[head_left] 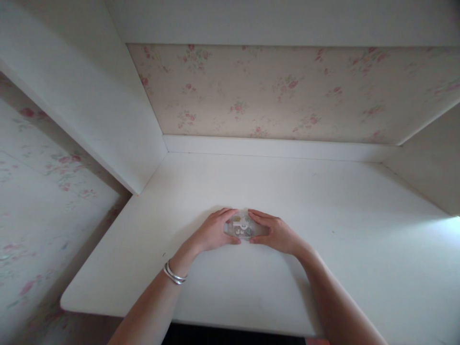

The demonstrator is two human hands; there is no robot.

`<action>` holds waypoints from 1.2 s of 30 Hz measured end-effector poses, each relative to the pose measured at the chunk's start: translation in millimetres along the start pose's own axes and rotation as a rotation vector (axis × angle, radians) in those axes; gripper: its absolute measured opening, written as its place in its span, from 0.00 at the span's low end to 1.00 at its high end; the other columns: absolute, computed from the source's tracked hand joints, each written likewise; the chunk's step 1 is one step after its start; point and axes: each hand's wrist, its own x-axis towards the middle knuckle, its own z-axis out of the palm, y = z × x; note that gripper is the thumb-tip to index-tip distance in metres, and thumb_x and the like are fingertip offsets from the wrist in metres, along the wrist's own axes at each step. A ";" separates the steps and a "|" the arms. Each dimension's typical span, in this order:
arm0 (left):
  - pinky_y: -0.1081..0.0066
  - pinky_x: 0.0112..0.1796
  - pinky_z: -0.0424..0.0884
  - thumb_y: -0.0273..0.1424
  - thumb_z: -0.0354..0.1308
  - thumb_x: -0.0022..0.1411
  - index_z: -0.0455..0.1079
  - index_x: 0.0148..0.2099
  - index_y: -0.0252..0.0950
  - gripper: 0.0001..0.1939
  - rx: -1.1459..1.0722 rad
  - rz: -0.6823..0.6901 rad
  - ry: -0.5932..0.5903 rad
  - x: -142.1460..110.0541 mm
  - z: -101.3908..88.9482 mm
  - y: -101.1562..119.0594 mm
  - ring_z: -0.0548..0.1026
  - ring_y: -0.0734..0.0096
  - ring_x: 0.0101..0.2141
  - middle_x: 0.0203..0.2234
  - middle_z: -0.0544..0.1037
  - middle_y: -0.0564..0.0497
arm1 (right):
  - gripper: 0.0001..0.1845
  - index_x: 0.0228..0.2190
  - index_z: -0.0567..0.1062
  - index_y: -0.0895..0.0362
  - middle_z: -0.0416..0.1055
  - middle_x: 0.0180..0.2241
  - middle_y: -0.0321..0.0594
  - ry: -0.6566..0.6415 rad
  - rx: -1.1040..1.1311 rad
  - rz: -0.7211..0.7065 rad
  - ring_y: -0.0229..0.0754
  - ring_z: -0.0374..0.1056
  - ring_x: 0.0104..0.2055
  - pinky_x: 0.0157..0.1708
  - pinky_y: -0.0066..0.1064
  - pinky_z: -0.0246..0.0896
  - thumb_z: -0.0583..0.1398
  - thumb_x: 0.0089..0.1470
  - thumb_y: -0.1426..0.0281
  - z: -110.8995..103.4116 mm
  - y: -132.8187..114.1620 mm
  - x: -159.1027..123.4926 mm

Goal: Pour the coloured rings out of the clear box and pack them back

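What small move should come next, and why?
Perhaps the left hand should steady the clear container while the right hand feels along its edge: both cup it from opposite sides on the white desk, and any catch is too small to see.

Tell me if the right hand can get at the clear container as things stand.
Probably yes: the right hand curls around the right side of the clear container, and nothing visible blocks that side.

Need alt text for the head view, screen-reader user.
A person's left hand and right hand grip a small clear container from both sides on a white desk. A silver bracelet circles the left wrist; floral wallpaper shows behind.
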 end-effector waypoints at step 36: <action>0.62 0.47 0.68 0.38 0.69 0.42 0.48 0.63 0.43 0.49 -0.247 -0.035 0.138 -3.8 0.9 9.1 0.71 0.67 0.42 0.55 0.63 0.45 | 0.38 0.59 0.56 0.50 0.64 0.55 0.44 0.124 0.478 0.145 0.46 0.68 0.48 0.48 0.41 0.65 0.60 0.50 0.56 10.4 -13.0 -2.9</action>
